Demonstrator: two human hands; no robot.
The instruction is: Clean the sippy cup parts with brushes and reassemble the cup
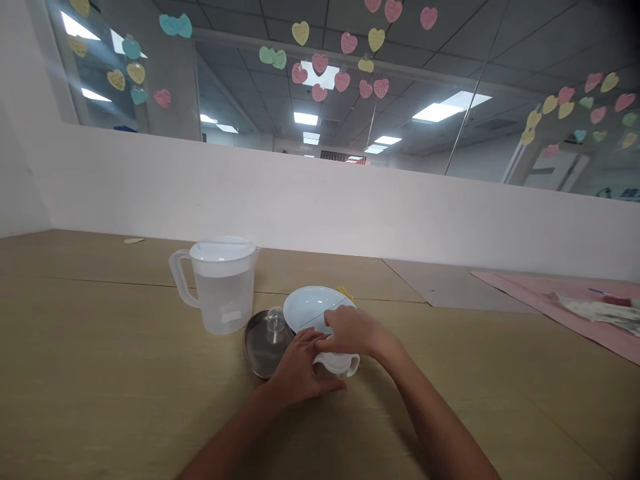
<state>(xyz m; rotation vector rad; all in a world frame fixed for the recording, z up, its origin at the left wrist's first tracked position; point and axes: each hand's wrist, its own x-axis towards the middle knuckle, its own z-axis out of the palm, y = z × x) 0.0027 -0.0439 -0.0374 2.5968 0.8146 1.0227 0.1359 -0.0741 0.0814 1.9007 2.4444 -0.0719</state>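
Note:
My left hand (303, 370) is curved round the near left side of a small white cup (337, 363) with a handle at its right. Over the cup, my right hand (353, 330) is closed with its fingers bent down; what they hold, if anything, is hidden. Just behind the hands sits a white bowl (307, 303), with a thin straight rod (320, 315) across it. To the left, a round metal tray (260, 350) carries a small clear glass vessel (275, 325). Part of the tray is covered by my left hand.
A lidded translucent pitcher (225, 293) of clear liquid stands behind the tray at left. Yellow strips (345, 292) show behind the bowl. On the right, a pink sheet (530, 293) bears a clear plastic packet (600, 312). A white wall (320, 200) borders the wooden table (150, 373).

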